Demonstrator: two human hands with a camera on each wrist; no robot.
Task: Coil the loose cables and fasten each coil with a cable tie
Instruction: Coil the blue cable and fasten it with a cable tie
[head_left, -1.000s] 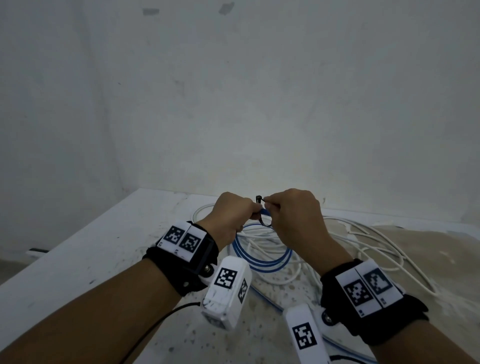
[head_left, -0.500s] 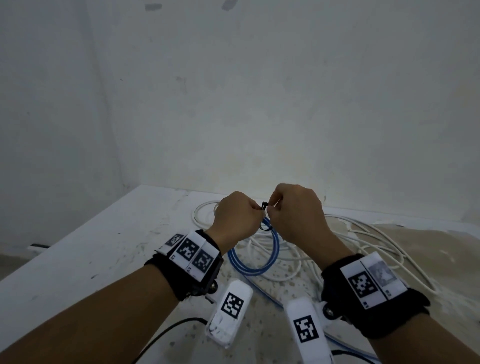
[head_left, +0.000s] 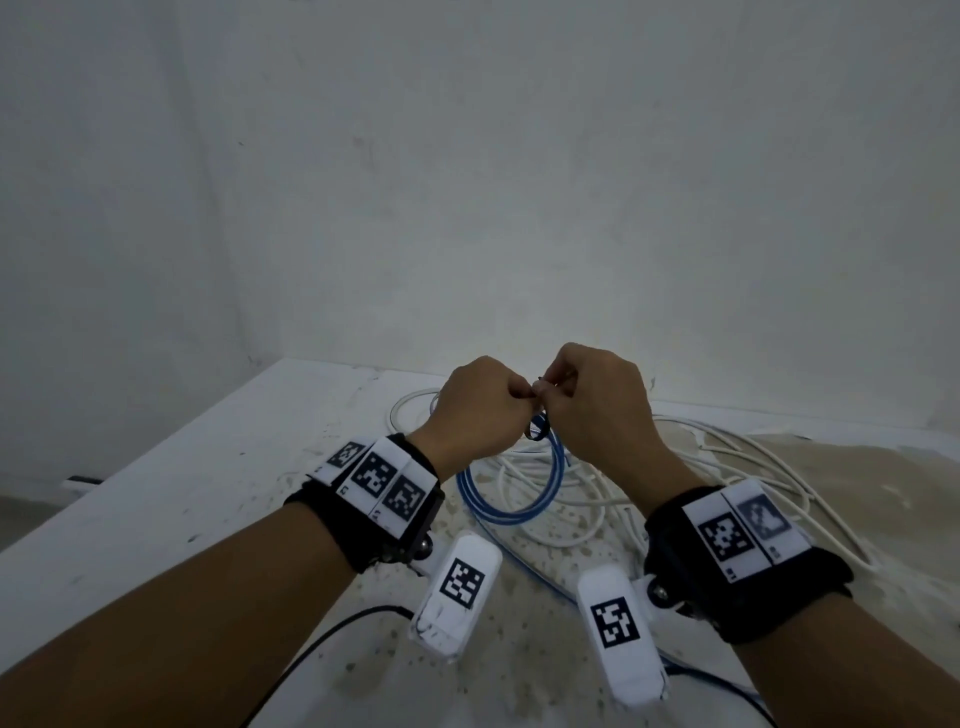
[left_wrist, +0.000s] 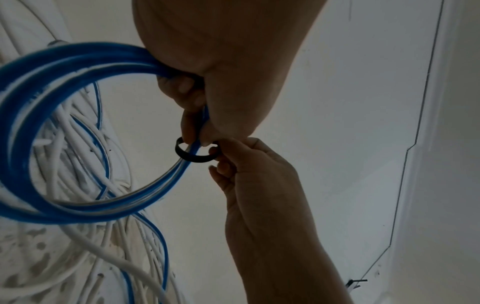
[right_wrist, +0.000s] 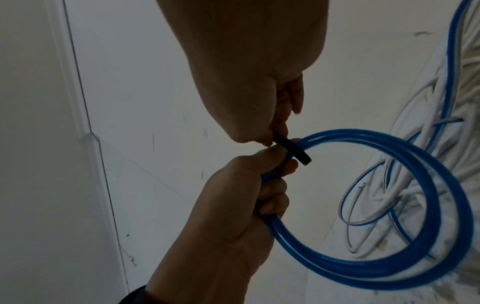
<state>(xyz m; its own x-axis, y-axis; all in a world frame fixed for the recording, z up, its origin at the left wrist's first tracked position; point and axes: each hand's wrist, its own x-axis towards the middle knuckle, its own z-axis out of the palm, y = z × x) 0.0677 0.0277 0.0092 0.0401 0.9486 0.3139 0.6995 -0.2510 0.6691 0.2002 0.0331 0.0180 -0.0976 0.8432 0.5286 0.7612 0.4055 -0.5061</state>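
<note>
Blue coil (right_wrist: 389, 205): my left hand (head_left: 475, 410) is gripping it, fingers curled round the bunched strands, the loop hanging below my fist. Black tie (left_wrist: 194, 153): it is circling the strands loosely, just beside my left fingertips. My right hand (head_left: 597, 400) is pinching the tie's end. White cables (head_left: 727, 467): they are lying tangled on the table (head_left: 156, 509) beneath both hands.

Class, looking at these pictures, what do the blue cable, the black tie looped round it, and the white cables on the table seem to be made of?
Blue cable: probably smooth plastic sheathing; glossy highlights, bends into even loops.
Black tie: likely matte plastic; a thin flat band holding a curved loop.
White cables: apparently plastic-jacketed, duller; they lie in limp curves.
</note>
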